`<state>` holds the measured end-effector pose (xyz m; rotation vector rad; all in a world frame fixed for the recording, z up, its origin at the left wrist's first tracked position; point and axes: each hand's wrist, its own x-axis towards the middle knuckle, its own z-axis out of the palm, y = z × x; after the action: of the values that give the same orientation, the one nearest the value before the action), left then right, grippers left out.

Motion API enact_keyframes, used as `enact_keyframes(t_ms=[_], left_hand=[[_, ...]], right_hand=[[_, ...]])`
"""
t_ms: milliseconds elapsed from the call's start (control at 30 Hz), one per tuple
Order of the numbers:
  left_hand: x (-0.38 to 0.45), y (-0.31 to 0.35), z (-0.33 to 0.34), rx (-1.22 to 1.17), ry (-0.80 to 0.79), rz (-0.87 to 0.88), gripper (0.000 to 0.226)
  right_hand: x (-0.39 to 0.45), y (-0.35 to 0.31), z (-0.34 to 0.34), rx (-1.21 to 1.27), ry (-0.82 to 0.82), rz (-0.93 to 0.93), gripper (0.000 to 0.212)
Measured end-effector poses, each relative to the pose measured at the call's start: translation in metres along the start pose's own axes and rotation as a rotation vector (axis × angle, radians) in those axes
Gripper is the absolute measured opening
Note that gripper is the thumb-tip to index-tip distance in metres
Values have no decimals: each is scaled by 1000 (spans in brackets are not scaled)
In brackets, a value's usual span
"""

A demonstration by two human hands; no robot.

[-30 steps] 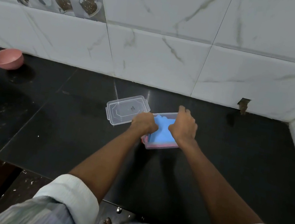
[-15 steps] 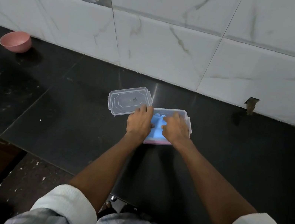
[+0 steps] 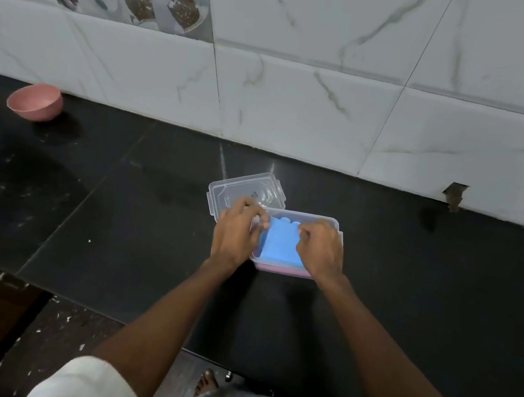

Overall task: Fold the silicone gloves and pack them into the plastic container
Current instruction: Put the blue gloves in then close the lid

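While a folded blue glove (image 3: 281, 241) lies on top inside the clear plastic container (image 3: 330, 224), a strip of pink (image 3: 283, 270), probably a second glove, shows beneath it at the near wall. The left hand (image 3: 237, 232) curls its fingers onto the glove's left edge; the right hand (image 3: 320, 250) presses bent fingers on its right edge, neither lifting it. Just behind and left, touching the container, rests the clear lid (image 3: 245, 187). Far left on the black counter (image 3: 113, 208) sits a pink bowl (image 3: 35, 100).
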<state>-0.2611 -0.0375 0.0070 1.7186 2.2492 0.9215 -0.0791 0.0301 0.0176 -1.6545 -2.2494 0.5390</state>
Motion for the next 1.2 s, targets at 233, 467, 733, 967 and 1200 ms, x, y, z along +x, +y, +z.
enact_keyframes(t_ms=[233,467,733,967,1200], left_hand=[[4,-52,-11,128,-139,-211,23],[19,-70,-3,403,-257,-59,38],[20,-82,0,490,-227,-109,27],[32,-57,-19,267,170,-161,20],[42,-14,-58,-140,437,-85,25]], right_hand=[[6,-43,7,156,79,-34,15],[12,-60,25,-5,-247,11,35],[3,-48,40,162,-320,69,18],[-6,-35,36,361,-239,98,19],[-6,-34,24,426,-281,85,19]])
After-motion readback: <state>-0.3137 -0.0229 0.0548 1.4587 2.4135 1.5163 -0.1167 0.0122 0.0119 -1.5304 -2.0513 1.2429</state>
